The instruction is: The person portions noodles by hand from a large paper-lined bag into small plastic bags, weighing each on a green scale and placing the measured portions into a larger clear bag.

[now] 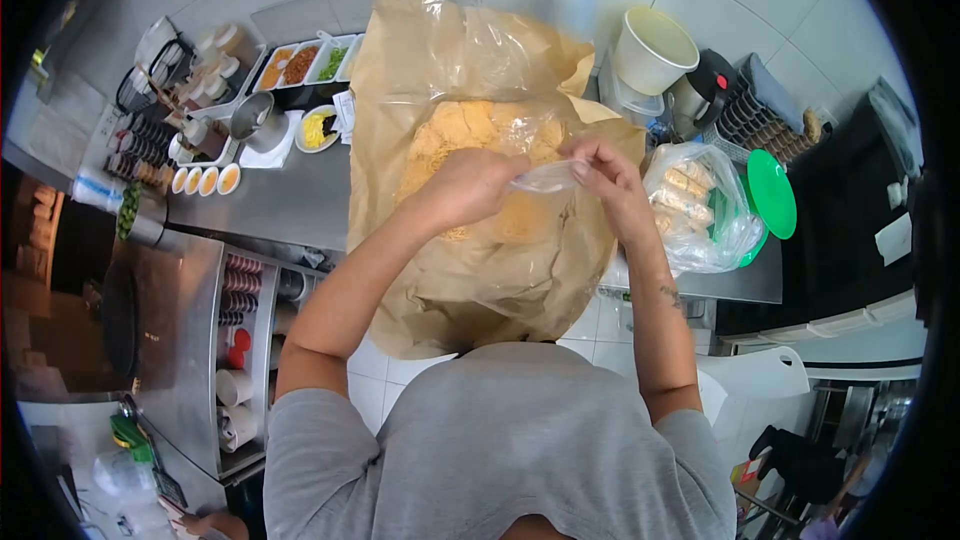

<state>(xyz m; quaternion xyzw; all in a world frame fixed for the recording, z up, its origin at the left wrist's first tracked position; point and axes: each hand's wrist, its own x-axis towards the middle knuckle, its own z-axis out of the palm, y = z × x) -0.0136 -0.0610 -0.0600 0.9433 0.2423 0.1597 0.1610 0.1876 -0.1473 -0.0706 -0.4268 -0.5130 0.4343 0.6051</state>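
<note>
A clear plastic bag [548,178] is stretched between my two hands. My left hand [478,183] pinches one side of its edge with closed fingers. On the opposite side, the thumb and fingers of my right hand [608,178] grip the same bag. Below and behind the hands lies a mass of yellow-orange noodle-like food [440,135], partly covered by clear film and by my hands. It rests in a large sheet of crumpled brown paper [400,50] spread over the counter.
Right of the paper sit a plastic bag of wrapped rolls [688,190], a green lid [771,194] and a whitish bucket [655,48]. On the left are topping trays [300,64], a metal pot [258,122], small orange-filled cups [208,181] and a bowl [317,130]. A person's hand [212,525] shows bottom left.
</note>
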